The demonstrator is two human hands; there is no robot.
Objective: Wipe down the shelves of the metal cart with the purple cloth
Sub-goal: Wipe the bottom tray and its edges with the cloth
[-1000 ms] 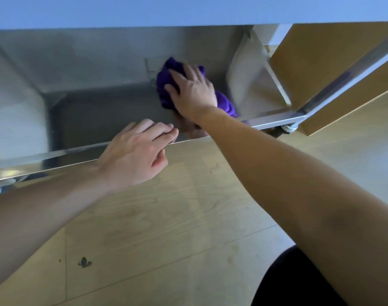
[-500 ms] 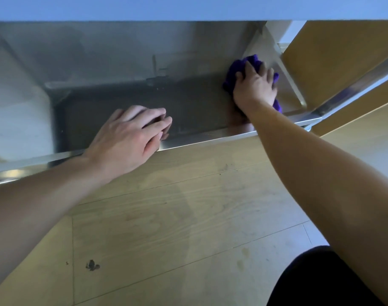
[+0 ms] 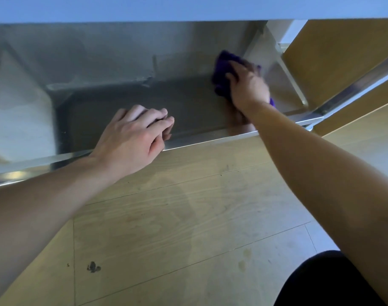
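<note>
The metal cart's bottom shelf (image 3: 133, 96) is a shallow steel tray low over the floor. At its right rear end lies the purple cloth (image 3: 221, 69), bunched up, with my right hand (image 3: 248, 87) pressed on top and the fingers curled into it. Most of the cloth is hidden under that hand; a bit shows by the wrist. My left hand (image 3: 131, 138) holds the shelf's front rim (image 3: 210, 138) near the middle, fingers bent over the edge into the tray.
The shelf above (image 3: 188, 7) overhangs the whole top of the view. A steel cart leg (image 3: 354, 85) and a caster (image 3: 309, 128) stand at the right corner, beside a wooden panel (image 3: 332, 51). Wood floor (image 3: 177, 217) lies below; my dark-clothed knee (image 3: 332, 281) is at bottom right.
My right hand swept the cloth from the shelf's middle to its right end, then shifted only slightly. My left hand stayed on the front rim.
</note>
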